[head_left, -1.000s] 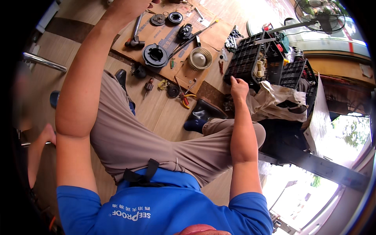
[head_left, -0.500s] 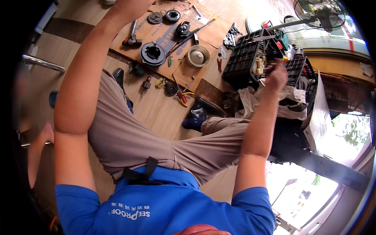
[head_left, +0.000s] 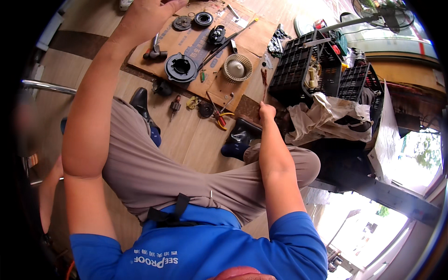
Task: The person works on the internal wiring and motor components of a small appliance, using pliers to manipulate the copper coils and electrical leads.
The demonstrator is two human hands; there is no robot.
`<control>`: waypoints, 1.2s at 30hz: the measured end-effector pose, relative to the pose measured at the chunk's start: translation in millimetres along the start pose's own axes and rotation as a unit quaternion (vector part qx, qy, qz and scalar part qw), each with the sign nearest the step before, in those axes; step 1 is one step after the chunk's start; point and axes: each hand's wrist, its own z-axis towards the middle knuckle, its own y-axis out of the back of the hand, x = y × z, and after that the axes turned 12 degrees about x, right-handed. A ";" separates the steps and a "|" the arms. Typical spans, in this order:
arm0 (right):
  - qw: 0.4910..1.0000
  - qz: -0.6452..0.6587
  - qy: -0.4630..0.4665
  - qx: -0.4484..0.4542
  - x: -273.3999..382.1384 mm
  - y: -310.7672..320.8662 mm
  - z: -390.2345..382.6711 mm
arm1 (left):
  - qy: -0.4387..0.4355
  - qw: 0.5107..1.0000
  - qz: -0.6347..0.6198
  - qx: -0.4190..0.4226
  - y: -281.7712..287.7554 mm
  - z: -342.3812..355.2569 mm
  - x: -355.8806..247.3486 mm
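Note:
My left hand (head_left: 147, 18) reaches to the top edge above the cardboard sheet (head_left: 140, 60); its thumb is stretched out, the other fingers mostly cut off. My right hand (head_left: 267, 111) is closed on a thin item I cannot make out, beside my right shoe (head_left: 241, 133). On the cardboard lie a black round housing (head_left: 179, 69), a pale fan wheel (head_left: 237, 69), a hammer-shaped tool (head_left: 156, 54), small discs (head_left: 181, 23) and a dark assembly (head_left: 216, 36). A motor armature (head_left: 175, 106), a dark disc (head_left: 206, 110) and red-yellow pliers (head_left: 220, 120) lie in front.
Stacked black crates (head_left: 289, 65), a crumpled pale cloth (head_left: 317, 121) and a standing fan (head_left: 378, 14) are at the right. A chrome tube (head_left: 49, 84) runs at the left. Another person's bare limb (head_left: 49, 191) shows at the lower left.
My right hand swung right toward the crates, then back left and lower, near my shoe. My left arm shifted slightly. The other person's limb at the left moved down.

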 end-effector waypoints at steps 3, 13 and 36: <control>0.994 0.017 -0.110 0.006 12.9 -24.9 -30.2 | 0.017 0.999 0.035 0.028 1.7 1.3 17.0; 0.969 0.125 -0.196 0.081 10.9 -26.5 43.1 | 0.033 0.995 0.058 0.073 8.3 9.1 33.6; 0.959 -0.252 0.052 0.121 -23.0 -76.2 15.0 | -0.002 0.993 0.074 0.089 8.9 6.2 17.7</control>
